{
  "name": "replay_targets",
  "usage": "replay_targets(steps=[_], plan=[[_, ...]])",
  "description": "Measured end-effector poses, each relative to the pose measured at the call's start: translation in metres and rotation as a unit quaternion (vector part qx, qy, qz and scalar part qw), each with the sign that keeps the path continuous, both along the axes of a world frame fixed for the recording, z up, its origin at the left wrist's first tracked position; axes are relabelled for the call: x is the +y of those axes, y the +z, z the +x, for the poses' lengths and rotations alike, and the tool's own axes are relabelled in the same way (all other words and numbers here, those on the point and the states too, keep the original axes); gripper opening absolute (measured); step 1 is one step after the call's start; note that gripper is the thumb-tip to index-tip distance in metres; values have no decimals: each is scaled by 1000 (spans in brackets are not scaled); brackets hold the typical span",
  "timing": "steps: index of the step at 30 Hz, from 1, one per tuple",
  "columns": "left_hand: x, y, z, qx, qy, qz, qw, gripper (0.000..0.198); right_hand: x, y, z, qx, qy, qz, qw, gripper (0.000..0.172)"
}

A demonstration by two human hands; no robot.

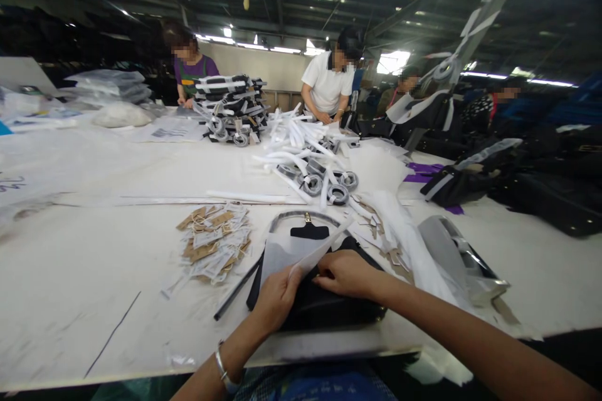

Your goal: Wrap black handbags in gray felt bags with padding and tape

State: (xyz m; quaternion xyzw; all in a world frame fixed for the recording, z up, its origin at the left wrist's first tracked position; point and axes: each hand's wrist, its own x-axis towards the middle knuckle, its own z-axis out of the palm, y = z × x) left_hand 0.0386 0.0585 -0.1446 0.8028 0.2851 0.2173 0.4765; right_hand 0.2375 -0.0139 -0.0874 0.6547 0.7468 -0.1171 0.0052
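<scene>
A black bag (pixel 329 310) lies on the white table in front of me, its wrapped handle (pixel 286 218) arching at the far side around a black flap with a small gold clasp (pixel 308 218). My left hand (pixel 277 297) pinches the lower edge of a white sheet (pixel 286 252) that rests over the bag's left part. To its right, my right hand (pixel 348 272) is curled over the bag with bent fingers against it; whatever its fingertips hold is hidden. A dark strip (pixel 235 291) sticks out at the bag's left.
Left of the bag lies a pile of tags (pixel 214 241). Beyond are white foam tubes and wrapped rolls (pixel 313 185), plus a stack of wrapped black pieces (pixel 230 106). Plastic wrapping (pixel 414 250) lies at right. Several people work across the table (pixel 117 169).
</scene>
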Motion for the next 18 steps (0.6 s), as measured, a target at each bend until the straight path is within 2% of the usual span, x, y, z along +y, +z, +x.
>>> replay_targets(steps=[6, 10, 13, 16, 18], plan=[[0, 3, -1, 0, -10, 23, 1000, 53, 2, 1, -7, 24, -19, -30, 999, 25], [0, 2, -2, -1, -17, 36, 999, 51, 9, -6, -16, 47, -112, -53, 991, 28], [-1, 1, -2, 0, -20, 46, 999, 50, 13, -7, -19, 90, -159, -98, 978, 36], [-1, 2, -3, -2, -31, 59, 998, 48, 7, 2, -16, 144, -159, -131, 968, 52], [-1, 2, -2, -4, -37, 69, 997, 48, -5, 10, -11, 167, -148, -91, 971, 53]])
